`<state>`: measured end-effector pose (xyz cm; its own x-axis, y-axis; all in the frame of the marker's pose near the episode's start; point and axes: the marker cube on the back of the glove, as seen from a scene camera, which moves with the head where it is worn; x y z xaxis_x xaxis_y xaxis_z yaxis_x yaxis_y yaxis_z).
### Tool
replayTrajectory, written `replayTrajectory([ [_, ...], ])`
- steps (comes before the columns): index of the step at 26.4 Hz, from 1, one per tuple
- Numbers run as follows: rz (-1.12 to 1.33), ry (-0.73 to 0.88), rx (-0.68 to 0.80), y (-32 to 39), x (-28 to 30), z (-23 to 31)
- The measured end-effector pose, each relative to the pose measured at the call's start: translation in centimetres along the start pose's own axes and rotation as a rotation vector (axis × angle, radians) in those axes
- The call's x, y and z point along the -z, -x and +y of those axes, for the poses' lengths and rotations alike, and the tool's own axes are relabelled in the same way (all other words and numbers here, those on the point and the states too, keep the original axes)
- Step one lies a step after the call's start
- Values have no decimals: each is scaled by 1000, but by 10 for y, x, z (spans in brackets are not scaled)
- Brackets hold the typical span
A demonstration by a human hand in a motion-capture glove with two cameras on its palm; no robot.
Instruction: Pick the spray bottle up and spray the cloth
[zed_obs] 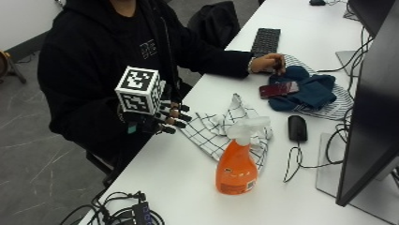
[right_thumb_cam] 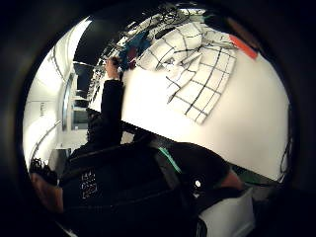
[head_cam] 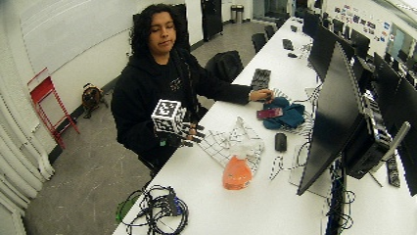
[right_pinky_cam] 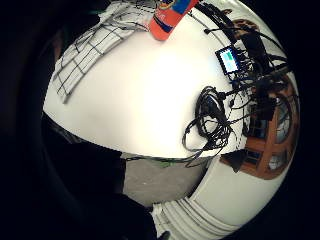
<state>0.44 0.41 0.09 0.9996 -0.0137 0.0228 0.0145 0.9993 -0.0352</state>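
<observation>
I sit at a long white table (zed_obs: 187, 187) in an office room with a grey floor and white walls; further desks with monitors run away behind it. On the table I count one orange plastic spray bottle with a white trigger head (zed_obs: 239, 159), one white cloth with a black grid pattern (zed_obs: 215, 129), one black computer mouse (zed_obs: 297, 128), one black keyboard (zed_obs: 265, 41), one dark monitor (zed_obs: 374, 108) and one tangle of black cables (zed_obs: 128, 213) at the near end.

The bottle stands upright, its orange body carrying a label low down, its white nozzle just over the crumpled cloth's edge. From the bottle, the cloth lies at about eleven o'clock in the outside view, the mouse at about one o'clock.

My black-gloved right hand (zed_obs: 163, 117) hovers at the table's edge, at about nine o'clock from the cloth and apart from the bottle, its fingers loosely curled and holding nothing. My bare left hand (zed_obs: 269, 62) rests by a dark blue garment (zed_obs: 306, 91) with a dark red phone (zed_obs: 278, 89) on it.
</observation>
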Motion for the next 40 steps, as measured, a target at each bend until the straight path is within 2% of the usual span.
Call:
replayTrajectory([
  [10, -22, -40, -97, -39, 1, -12],
  [20, -43, -111, -236, -101, 48, -56],
  [26, -320, -278, -287, -131, 96, -101],
  [33, -694, -258, -199, -140, 105, -156],
  [37, -862, -314, -163, -132, 99, -200],
  [40, -939, -290, -152, -132, 91, -199],
])
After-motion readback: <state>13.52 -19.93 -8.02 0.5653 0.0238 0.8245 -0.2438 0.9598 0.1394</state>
